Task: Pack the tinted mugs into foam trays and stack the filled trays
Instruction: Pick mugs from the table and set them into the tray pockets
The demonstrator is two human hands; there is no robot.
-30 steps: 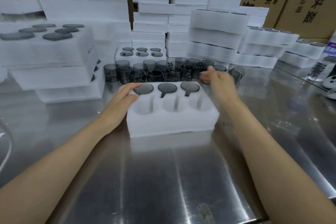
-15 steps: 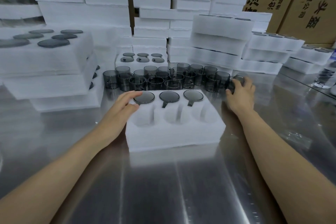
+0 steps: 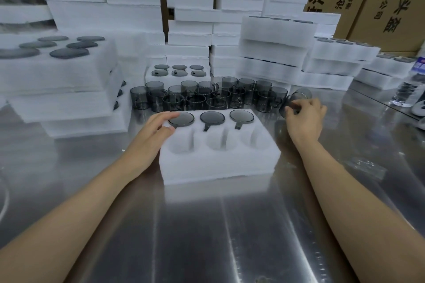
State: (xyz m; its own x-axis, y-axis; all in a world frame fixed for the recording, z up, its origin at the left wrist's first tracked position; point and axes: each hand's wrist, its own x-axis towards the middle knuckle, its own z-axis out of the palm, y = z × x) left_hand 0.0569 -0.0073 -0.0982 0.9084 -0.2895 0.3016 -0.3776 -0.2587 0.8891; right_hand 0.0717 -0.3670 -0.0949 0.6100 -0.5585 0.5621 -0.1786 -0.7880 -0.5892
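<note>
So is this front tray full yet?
Half full: the tray holds three mugs in its far row; three near pockets sit empty.

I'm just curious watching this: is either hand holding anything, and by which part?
The right hand grips one tilted tinted mug round its side wall. The left hand only rests on a corner of the foam tray.

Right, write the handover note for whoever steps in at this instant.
Left hand: open, resting on the far left corner of the foam tray.
Right hand: grips a tilted mug at the right end of the loose mugs behind the tray.
Done: three mugs fill the far row.
To do: three empty near slots, then stack the tray with the filled trays.
</note>
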